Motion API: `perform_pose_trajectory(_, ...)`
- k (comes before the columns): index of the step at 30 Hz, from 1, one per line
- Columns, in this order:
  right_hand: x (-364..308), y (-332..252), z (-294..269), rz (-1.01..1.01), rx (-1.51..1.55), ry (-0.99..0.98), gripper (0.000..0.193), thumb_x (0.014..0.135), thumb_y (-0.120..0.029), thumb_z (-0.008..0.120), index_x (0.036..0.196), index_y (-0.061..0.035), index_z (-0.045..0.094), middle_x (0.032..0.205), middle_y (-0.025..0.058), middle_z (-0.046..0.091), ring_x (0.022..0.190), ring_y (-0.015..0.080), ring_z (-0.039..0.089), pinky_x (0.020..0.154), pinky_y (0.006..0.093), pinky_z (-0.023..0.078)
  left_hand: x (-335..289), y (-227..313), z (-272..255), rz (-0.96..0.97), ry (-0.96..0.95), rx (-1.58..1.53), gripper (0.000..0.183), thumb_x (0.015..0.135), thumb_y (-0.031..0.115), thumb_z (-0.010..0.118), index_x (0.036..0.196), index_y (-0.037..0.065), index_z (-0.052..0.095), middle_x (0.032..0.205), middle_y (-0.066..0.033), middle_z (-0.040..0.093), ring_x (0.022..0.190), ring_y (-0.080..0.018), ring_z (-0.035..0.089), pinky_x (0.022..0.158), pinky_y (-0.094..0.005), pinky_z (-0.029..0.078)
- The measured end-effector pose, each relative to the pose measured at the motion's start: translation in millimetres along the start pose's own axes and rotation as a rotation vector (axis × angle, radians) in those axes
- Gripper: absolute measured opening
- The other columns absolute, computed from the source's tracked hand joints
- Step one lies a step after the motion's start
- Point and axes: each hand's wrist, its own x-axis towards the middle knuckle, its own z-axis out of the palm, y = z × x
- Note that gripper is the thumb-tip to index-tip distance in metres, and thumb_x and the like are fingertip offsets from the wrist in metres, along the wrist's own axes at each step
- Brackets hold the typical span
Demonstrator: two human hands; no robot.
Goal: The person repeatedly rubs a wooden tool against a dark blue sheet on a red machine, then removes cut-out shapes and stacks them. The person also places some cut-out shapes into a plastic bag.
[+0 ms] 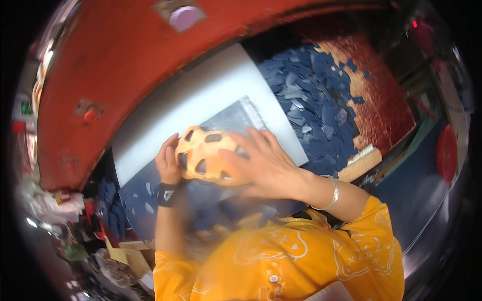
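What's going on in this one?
A person holds an orange openwork piece in front of a white board. The left hand grips its left edge; the right hand, motion-blurred, is at its right end, its exact grip unclear. A grey rectangular patch shows on the board beyond the piece, and many dark blue scraps lie to the right.

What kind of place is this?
It looks like a workshop or small factory: there's big red equipment with round buttons, a heap of dark blue scraps, and an orange piece with holes.
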Motion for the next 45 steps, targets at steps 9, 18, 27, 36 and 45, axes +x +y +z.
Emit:
perform_pose_trajectory(9, 47, -16, 20, 0.009, -0.195, -0.149, 0.074, 0.060, -0.034, 0.079, 0.128, -0.0173, 0.055, 0.140, 0.0228, 0.039, 0.122, 0.0425, 0.042, 0.102, 0.0512, 0.034, 7, 9, 4, -0.043, 0.198, -0.062, 0.045, 0.103, 0.033, 0.035, 0.120, 0.000, 0.062, 0.093, -0.0110, 0.070, 0.082, -0.0151, 0.062, 0.077, -0.0267, 0.049)
perform_pose_trajectory(18, 49, -44, 36, 0.115, -0.360, -0.150, 0.073, 0.060, -0.031, 0.080, 0.126, -0.0097, 0.059, 0.140, 0.0232, 0.041, 0.120, 0.0412, 0.044, 0.102, 0.0478, 0.035, 10, 7, 7, -0.123, 0.297, -0.064, 0.046, 0.099, 0.040, 0.039, 0.110, 0.004, 0.066, 0.089, -0.0129, 0.072, 0.085, -0.0295, 0.068, 0.077, -0.0367, 0.051)
perform_pose_trajectory(27, 41, -33, 29, 0.152, -0.192, -0.200, 0.080, 0.064, -0.028, 0.080, 0.136, -0.0083, 0.051, 0.147, 0.0237, 0.035, 0.131, 0.0404, 0.037, 0.109, 0.0449, 0.030, 9, 8, 2, -0.118, 0.207, -0.094, 0.049, 0.099, 0.044, 0.037, 0.109, 0.007, 0.067, 0.092, -0.0126, 0.072, 0.088, -0.0334, 0.067, 0.080, -0.0394, 0.050)
perform_pose_trajectory(36, -36, 10, -23, 0.351, 0.260, -0.197, 0.091, 0.071, -0.030, 0.077, 0.145, 0.0011, 0.034, 0.144, 0.0178, 0.044, 0.135, 0.0277, 0.040, 0.113, 0.0380, 0.028, 7, 0, 2, 0.096, 0.093, 0.245, 0.040, 0.098, 0.037, 0.042, 0.112, 0.011, 0.069, 0.099, -0.0089, 0.071, 0.094, -0.0305, 0.059, 0.088, -0.0378, 0.046)
perform_pose_trajectory(45, -58, 28, -12, 0.176, -0.037, -0.034, 0.067, 0.070, -0.019, 0.081, 0.131, -0.0038, 0.056, 0.134, 0.0183, 0.053, 0.125, 0.0337, 0.050, 0.105, 0.0408, 0.038, 5, 6, -1, 0.139, 0.049, 0.255, 0.045, 0.102, 0.036, 0.036, 0.110, 0.007, 0.069, 0.103, -0.0121, 0.069, 0.096, -0.0304, 0.057, 0.089, -0.0373, 0.044)
